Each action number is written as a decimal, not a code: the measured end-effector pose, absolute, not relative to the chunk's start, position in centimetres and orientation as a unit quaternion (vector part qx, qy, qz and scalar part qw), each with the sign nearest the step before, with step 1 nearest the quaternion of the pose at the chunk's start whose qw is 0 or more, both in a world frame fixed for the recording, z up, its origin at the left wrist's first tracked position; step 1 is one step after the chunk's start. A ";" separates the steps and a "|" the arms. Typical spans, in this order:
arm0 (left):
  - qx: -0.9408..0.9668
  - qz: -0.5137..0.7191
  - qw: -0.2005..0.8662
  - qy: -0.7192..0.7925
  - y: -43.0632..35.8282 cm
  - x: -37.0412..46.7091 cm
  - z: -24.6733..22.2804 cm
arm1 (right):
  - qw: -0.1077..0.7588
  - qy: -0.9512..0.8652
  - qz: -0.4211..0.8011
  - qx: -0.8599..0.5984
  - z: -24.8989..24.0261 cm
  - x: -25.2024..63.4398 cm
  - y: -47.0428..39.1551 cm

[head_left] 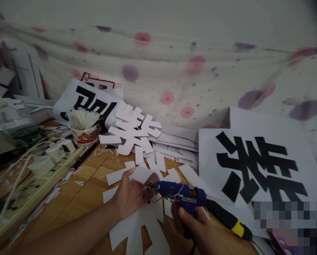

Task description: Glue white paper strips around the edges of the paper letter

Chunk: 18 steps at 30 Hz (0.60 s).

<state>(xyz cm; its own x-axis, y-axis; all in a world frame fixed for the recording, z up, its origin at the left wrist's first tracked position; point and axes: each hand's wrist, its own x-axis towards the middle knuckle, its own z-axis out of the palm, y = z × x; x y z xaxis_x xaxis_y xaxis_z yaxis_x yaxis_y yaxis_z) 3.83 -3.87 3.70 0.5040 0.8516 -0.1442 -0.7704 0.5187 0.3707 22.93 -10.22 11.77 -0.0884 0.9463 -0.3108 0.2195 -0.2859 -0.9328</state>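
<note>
Your left hand (129, 194) pinches a curled white paper strip (143, 174); at 5 o'clock your right hand (194, 220) grips a blue plastic glue gun (171, 189), label (189, 199) unreadable. A white sheet (208, 152) at 4 bears 1 black character (261, 161).

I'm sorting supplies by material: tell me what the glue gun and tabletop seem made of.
Glue gun: probably hard plastic, low sheen, judging by its smooth, molded blue body. Tabletop: wood or wood-look laminate, faintly glossy; warm brown tone and straight seams suggest boards.
</note>
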 end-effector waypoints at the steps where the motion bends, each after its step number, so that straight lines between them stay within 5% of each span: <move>1: 0.134 0.472 0.858 0.153 -3.8 3.8 3.6 | 0.330 -0.500 0.545 -0.586 11.8 22.9 -10.3; 18: 0.143 0.469 0.856 0.161 -3.8 3.8 3.5 | 0.264 -0.533 0.498 -0.631 11.8 23.2 -10.2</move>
